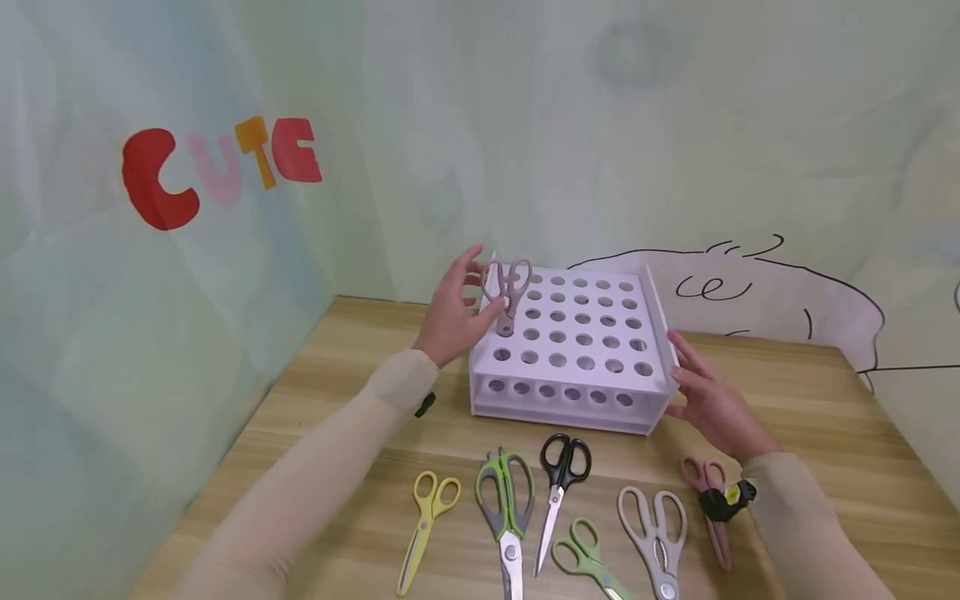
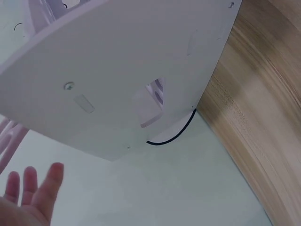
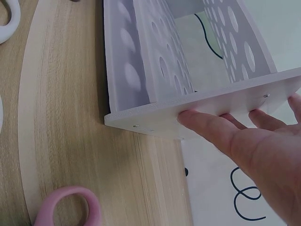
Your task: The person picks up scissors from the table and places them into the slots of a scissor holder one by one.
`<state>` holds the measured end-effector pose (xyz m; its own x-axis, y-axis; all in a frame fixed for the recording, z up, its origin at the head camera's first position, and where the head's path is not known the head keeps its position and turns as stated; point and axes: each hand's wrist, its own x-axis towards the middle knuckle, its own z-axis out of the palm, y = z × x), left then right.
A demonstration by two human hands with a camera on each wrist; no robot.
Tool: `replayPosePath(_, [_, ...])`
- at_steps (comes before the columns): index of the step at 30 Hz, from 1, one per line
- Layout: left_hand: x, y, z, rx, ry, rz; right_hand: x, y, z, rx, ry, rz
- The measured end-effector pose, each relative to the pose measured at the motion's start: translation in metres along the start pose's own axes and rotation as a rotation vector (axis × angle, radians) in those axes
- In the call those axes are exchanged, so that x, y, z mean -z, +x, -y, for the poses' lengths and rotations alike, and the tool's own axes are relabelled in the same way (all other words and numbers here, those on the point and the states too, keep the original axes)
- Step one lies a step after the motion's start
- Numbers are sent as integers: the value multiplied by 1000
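Left hand: I have the left hand [image 1: 457, 315] at the rack's left edge, fingers spread apart, thumb at the handles of the mauve scissors; whether skin meets them, I cannot tell from here.
Right hand: the right hand [image 1: 712, 408] lies against the outer face of the rack's right side panel [image 1: 658, 321], fingers extended and touching it rather than clamped round anything.
Mauve scissors: the mauve scissors [image 1: 507, 322] stand handles up just beside the left thumb, in the leftmost column of holes, second row from the front; their blades are hidden from me.
Rack: the white rack [image 1: 562, 378] sits between both hands, its top pierced by rows of round holes.
Nearer me than the left hand: yellow scissors [image 1: 425, 517] lie on the wooden table [image 1: 360, 550].
Nearer me, between the hands: green-and-grey scissors [image 1: 510, 542], black scissors [image 1: 557, 483], small green scissors [image 1: 590, 562] and off-white scissors [image 1: 665, 579].
By the right wrist: pink scissors [image 1: 719, 540], partly covered by a black wrist device [image 1: 723, 502].
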<state>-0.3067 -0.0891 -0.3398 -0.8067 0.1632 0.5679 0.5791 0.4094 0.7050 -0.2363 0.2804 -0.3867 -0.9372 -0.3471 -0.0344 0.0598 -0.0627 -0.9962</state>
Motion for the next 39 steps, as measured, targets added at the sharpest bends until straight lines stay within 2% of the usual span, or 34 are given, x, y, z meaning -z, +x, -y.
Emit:
replayPosePath(5, [8, -10, -4, 79, 28, 8, 1, -2, 1, -6, -13, 3])
replayPosePath(14, [22, -42, -9, 224, 90, 39, 1, -6, -4, -23, 9, -2])
replayPosePath(17, [27, -51, -12, 250, 131, 56, 1, -6, -5, -20, 2, -1])
replayPosePath(24, [34, -70, -22, 265, 289, 131, 4, -8, -5, -6, -5, 20])
replayPosePath(33, [36, -93, -33, 371, 341, 201, 8, -8, -3, 6, 22, 58])
replayPosePath(39, [36, -112, -34, 390, 403, 271, 8, -8, -4, 6, 19, 64])
